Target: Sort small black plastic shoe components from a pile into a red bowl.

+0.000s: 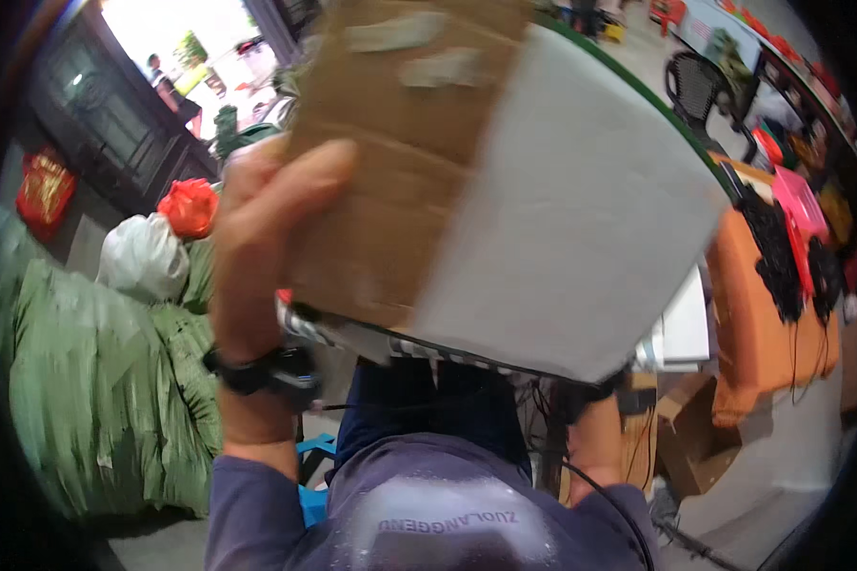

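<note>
My left hand (pixel 271 219) grips the left edge of a brown cardboard piece (pixel 400 171), its thumb lying on the front face. Two pale torn patches mark the cardboard near its top. To the right, a large white panel (pixel 581 200) with a dark green edge adjoins the cardboard; whether the two are joined I cannot tell. Both are tilted, held up in front of me and slightly blurred. My right forearm (pixel 595 443) rises toward the panel's lower right corner, where a dark band shows at the wrist. The panel hides my right hand and its fingers.
Green woven sacks (pixel 95 390), a white bag (pixel 143 257) and a red bag (pixel 190 206) stand at the left. An orange covered surface (pixel 771 324) carries black cables and a pink tray (pixel 800 202). A cardboard box (pixel 700 438) sits below it. A black cable (pixel 609 485) runs past my right arm.
</note>
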### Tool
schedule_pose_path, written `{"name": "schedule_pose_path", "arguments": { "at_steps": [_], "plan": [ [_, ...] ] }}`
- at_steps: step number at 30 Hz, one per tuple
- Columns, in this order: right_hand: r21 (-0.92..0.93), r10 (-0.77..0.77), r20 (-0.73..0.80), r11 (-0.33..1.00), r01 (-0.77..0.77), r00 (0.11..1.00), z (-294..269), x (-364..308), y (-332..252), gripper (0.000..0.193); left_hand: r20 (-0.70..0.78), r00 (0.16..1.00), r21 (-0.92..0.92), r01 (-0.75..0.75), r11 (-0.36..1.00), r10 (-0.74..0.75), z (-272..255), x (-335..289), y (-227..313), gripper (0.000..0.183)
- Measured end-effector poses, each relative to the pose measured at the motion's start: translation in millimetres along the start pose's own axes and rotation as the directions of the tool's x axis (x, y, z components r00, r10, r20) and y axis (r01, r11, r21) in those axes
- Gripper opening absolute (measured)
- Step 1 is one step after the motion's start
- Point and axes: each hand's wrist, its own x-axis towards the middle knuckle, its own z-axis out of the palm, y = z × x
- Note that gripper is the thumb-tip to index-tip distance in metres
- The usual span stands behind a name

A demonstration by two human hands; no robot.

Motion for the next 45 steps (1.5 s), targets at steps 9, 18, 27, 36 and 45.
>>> {"name": "schedule_pose_path", "arguments": {
  "at_steps": [9, 18, 27, 36, 45],
  "plan": [
    [-0.104, -0.098, 0.295, 0.985, 0.134, 0.951, -160.3, -38.1, 8.2, 0.043, 0.473, 0.872, -0.296, 0.025, 0.955, 0.124, 25.5, 66.4, -71.1, 0.032],
    [-0.502, -0.192, 0.095, 0.838, 0.214, 0.977, -119.4, -9.4, -88.1, 0.045, 0.299, 0.953, -0.325, 0.143, 0.935, -0.042, 21.6, 90.4, -152.5, 0.034],
    [-0.812, -0.227, 0.166, 0.521, 0.264, 0.960, -34.6, 27.4, -171.1, 0.047, 0.085, 0.995, -0.484, 0.089, 0.871, -0.055, 14.3, 102.5, -239.0, 0.045],
    [-0.844, -0.254, 0.019, 0.514, 0.152, 0.967, 81.0, 44.8, -180.3, 0.050, 0.042, 0.983, -0.615, 0.166, 0.771, -0.178, 8.0, 92.5, -255.0, 0.051],
    [-0.925, -0.322, 0.092, 0.322, 0.200, 0.942, 94.4, 64.8, -192.7, 0.041, -0.028, 0.962, -0.658, 0.188, 0.729, -0.273, 2.3, 85.3, -259.4, 0.052]
  ]
}}
